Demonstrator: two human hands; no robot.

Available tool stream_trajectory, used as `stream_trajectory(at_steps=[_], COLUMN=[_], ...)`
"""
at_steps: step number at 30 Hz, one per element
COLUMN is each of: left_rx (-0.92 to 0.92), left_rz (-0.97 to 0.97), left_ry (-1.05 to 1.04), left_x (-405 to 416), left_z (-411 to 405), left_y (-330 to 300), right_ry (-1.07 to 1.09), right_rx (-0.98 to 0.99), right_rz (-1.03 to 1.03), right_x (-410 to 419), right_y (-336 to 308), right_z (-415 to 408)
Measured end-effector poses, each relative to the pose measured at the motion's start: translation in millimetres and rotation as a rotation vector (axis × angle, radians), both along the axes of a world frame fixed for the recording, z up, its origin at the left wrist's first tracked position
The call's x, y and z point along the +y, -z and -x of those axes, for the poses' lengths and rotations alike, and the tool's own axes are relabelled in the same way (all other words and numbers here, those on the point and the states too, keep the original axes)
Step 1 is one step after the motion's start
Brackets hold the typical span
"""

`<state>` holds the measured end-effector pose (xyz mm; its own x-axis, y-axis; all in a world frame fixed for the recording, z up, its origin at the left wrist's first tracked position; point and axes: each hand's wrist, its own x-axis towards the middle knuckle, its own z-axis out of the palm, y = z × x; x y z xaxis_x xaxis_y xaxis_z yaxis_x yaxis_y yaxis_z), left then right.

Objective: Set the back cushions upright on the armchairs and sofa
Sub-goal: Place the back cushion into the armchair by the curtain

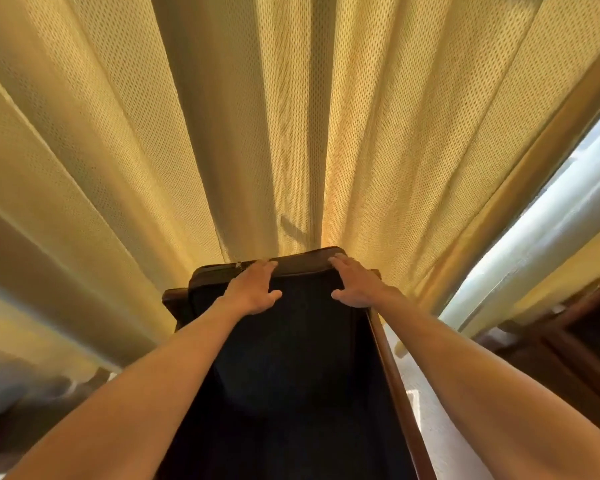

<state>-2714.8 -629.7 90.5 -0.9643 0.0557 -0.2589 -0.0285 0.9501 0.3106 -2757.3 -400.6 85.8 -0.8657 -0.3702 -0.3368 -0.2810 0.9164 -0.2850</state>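
Observation:
A dark back cushion (302, 327) stands against the wooden back of an armchair (175, 299) in the middle of the view. Its brown top edge with a zip runs between my hands. My left hand (253, 289) grips the cushion's top at the left, fingers over the edge and thumb on the front face. My right hand (355, 282) grips the top at the right in the same way. Both arms reach straight forward. The seat below is too dark to make out.
A yellow perforated curtain (257, 116) hangs right behind the chair and fills the upper view. A wooden armrest rail (392, 375) runs along the chair's right side. A bright window strip (541, 237) and dark wooden furniture (575, 348) lie at the right.

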Motion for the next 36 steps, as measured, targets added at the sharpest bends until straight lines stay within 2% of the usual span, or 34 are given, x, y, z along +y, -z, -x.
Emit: stream_trajectory(at_steps=[5,8,11,15,18,20,23,25,28,33,36], left_rx=[-0.022,0.022,0.046,-0.061,-0.055,-0.042,-0.071,-0.068,-0.043,-0.020,0.028], left_rz=[0.134,0.177,0.185,0.293,0.343,0.352,0.244,0.167,0.151,0.123,0.083], left_ry=[0.027,0.059,0.083,0.132,0.130,0.142,0.151,0.142,0.182,0.170,0.135], left_x=[-1.3,-1.9,2.8,12.2,19.1,20.4,16.9,15.7,16.6,20.4,16.6], left_z=[6.8,13.8,9.9,-5.0,-8.7,-10.5,-21.1,-34.2,-53.4,-73.9,-83.4], left_y=[33.2,30.6,25.3,27.4,27.6,29.1,38.6,43.7,45.2,38.1,31.9], right_ry=[-0.047,-0.011,-0.023,-0.064,-0.032,-0.003,0.065,0.106,0.164,0.267,0.226], right_rx=[0.083,0.169,0.258,0.190,0.124,0.026,-0.046,-0.029,-0.070,-0.166,-0.123], right_rz=[-0.068,-0.042,-0.137,-0.179,-0.088,0.067,0.330,0.420,0.552,0.704,0.614], right_x=[-1.5,-3.5,-2.2,6.5,15.7,22.7,34.8,42.7,53.7,61.1,60.9], right_y=[33.4,35.6,35.2,37.4,40.4,44.1,51.2,57.3,65.6,57.5,55.5], right_z=[5.7,4.2,3.7,-0.6,-5.9,-8.7,-21.9,-37.0,-59.1,-88.9,-92.0])
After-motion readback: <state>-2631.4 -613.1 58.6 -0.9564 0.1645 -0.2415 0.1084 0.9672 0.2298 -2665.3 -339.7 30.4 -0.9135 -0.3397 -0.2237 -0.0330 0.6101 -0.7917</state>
